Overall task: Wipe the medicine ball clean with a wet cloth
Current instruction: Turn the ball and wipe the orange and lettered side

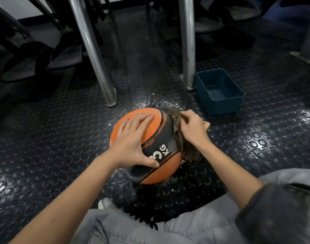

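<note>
Head view. Ball point(150, 136), orange with a black band marked "KG", sits on the studded dark floor point(62, 138) just in front of the person's knees. Left hand point(133, 140) lies flat on the ball's top left, fingers straight and spread, thumb pressed on the black band. Right hand point(193, 127) is at the ball's right side, fingers curled round a brown cloth point(181, 138); the cloth drapes down over the black band and touches the ball. Pale specks or droplets on the floor around the ball. Blue tub point(219, 92) stands to the right beyond the ball, near a metal leg point(187, 50). A second leg point(92, 50) slants left of it.
</note>
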{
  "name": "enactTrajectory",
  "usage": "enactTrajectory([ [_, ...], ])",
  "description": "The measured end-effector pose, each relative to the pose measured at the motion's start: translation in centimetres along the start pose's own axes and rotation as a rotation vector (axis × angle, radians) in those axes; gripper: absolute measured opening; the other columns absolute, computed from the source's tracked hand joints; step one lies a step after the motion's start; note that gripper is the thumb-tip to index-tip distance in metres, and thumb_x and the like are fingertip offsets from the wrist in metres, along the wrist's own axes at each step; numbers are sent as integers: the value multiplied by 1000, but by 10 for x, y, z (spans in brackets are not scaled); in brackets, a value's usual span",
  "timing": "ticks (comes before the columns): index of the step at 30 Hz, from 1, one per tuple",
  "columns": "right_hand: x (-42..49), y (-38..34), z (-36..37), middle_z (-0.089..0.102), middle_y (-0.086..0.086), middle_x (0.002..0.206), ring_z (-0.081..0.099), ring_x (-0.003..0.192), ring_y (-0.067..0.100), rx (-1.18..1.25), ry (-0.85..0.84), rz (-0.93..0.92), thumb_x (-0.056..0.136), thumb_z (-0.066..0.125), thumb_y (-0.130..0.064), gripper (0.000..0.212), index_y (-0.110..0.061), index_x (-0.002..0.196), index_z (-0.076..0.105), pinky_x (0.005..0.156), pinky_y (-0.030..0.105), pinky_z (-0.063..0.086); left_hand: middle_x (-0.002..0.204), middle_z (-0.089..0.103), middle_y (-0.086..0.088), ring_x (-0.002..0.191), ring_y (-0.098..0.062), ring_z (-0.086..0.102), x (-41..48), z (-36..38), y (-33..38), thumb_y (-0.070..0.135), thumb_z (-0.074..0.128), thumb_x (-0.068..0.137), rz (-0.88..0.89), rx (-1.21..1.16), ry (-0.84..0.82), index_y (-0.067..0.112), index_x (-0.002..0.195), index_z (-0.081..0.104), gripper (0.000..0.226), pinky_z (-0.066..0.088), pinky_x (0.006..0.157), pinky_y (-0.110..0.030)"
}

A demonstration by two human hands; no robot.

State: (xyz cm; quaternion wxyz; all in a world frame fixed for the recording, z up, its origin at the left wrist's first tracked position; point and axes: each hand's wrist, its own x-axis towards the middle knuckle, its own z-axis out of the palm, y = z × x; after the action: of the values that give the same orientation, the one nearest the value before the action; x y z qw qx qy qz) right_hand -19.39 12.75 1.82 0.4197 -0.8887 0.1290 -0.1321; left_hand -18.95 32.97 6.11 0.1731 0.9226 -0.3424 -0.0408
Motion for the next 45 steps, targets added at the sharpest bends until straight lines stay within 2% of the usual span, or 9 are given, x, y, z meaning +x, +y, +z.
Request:
enactTrajectory([
  [2,10,9,1,59,-3,96,51,99,17,72,-45,142,95,47,-15,23,-21,99,68,96,36,25,151,15,10,140,-5,2,2,1,2,81,55,37,-6,20,-1,26,149,13,132,-10,113,-30],
  [5,1,-3,-1,59,-6,101,48,99,13,58,-27,141,96,45,-18,22,-24,101,66,89,32,17,151,14,11,139,-4,2,2,2,0,81,54,34,-30,27,2,27,149,13,133,-11,113,-29],
  [11,-35,-33,-1,45,-19,93,41,95,6,-192,21,-359,97,47,-29,19,-30,104,64,73,31,11,151,15,9,141,-9,3,4,0,-1,81,53,36,-50,7,-3,26,149,12,133,-6,116,-36],
  [15,-8,-12,-5,48,-12,86,46,97,12,-15,2,-24,97,44,-21,22,-28,98,64,76,31,12,151,15,11,140,-6,3,8,-1,1,82,52,32,-64,19,-1,27,149,12,135,-9,115,-32],
  [19,0,-3,0,57,-4,104,49,102,16,51,-18,153,97,43,-18,25,-23,109,65,84,32,15,149,15,12,137,-5,7,11,-5,1,81,53,29,-101,-5,-8,27,150,12,138,-6,115,-33],
  [28,-47,-16,14,58,-9,89,47,83,12,-192,211,-468,87,41,-26,25,-22,94,65,72,30,15,150,15,7,138,-11,10,29,-13,4,79,48,27,-189,-36,-45,21,150,9,142,1,114,-34],
  [35,-7,15,12,54,-6,101,50,106,19,-64,117,102,96,42,-14,27,-22,110,64,79,32,16,149,16,11,138,-8,10,22,-7,3,82,51,27,-166,-31,-4,24,150,12,141,-3,114,-33],
  [42,-58,-15,24,58,-8,90,45,84,11,-150,284,-421,88,43,-25,24,-19,95,65,73,31,17,150,16,7,137,-11,11,31,-11,7,77,47,29,-209,-28,-16,20,150,11,139,-1,114,-34],
  [45,-48,-3,22,59,-7,90,45,84,10,-147,318,-418,88,40,-24,28,-18,97,66,72,29,14,151,15,8,138,-10,9,32,-11,10,74,67,39,-198,-10,-40,21,150,10,136,-2,113,-32],
])
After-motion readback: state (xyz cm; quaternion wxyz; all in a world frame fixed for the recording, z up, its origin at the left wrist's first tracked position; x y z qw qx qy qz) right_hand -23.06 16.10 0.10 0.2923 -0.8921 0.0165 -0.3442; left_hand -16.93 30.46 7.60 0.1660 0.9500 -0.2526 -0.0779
